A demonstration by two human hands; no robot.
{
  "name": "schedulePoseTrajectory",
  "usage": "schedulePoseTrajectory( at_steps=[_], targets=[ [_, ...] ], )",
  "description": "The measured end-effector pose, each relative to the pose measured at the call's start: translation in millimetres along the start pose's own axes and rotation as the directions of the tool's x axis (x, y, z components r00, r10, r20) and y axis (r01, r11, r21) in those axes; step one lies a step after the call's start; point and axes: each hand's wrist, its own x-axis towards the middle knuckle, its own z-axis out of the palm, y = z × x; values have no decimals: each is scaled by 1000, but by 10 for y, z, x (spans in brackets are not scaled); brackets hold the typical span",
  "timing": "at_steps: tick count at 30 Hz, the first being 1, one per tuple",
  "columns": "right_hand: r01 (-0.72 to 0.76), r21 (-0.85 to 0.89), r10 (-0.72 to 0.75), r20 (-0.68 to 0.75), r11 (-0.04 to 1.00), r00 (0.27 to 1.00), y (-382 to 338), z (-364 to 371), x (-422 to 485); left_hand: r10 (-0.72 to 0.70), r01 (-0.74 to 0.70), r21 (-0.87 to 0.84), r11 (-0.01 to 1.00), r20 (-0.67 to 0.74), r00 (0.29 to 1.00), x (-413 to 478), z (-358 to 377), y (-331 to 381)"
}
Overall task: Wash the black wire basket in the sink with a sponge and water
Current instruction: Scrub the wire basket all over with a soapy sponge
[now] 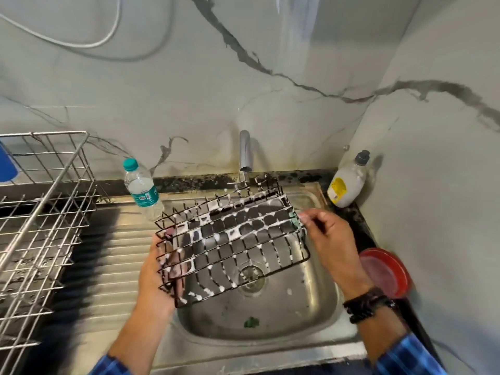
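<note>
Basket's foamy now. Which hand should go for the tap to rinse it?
Right hand, probably. It pinches the green sponge at the far right edge of the basket, nearer the tap. The left hand grips the basket's left end, bearing it over the sink.

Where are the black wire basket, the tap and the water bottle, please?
black wire basket point(233, 234): head view, soapy grid middle.
tap point(244, 152): head view, spout.
water bottle point(140, 185): head view, clear body.
</note>
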Motion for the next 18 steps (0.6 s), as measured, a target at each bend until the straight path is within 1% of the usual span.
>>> schedulePoseTrajectory(
  at_steps=[3,4,7,8,9,11,12,14,18],
  targets=[
    [-1,-48,-2,-66,999,998,73,-83,-140,-49,51,10,999,-157,986,121,-87,-126],
    [-7,-54,4,-61,998,998,103,-82,-200,-61,62,-3,998,-185,981,130,-85,-154],
    [47,-102,-43,41,994,998,172,29,-362,-88,72,-87,994,-186,979,192,-52,-231],
    [33,-92,-29,39,995,999,176,67,-371,-89,70,-111,991,-175,981,213,-33,-238],
    [-5,-55,5,0,998,1000,142,87,-342,-94,71,-137,988,-168,981,255,-34,-259],
    [-47,-9,45,-147,999,988,51,79,-172,-95,74,-142,987,-147,984,273,5,-270],
    [-32,-21,27,-199,999,980,5,70,-79,-86,69,-126,990,-136,987,273,14,-278],
    [34,-79,-51,-227,996,973,-91,82,34,-83,73,-81,994,-122,989,273,20,-310],
    [132,-287,-211,-265,949,941,-133,149,-48,-89,84,-52,995,-98,991,285,-18,-362]
  ],
)
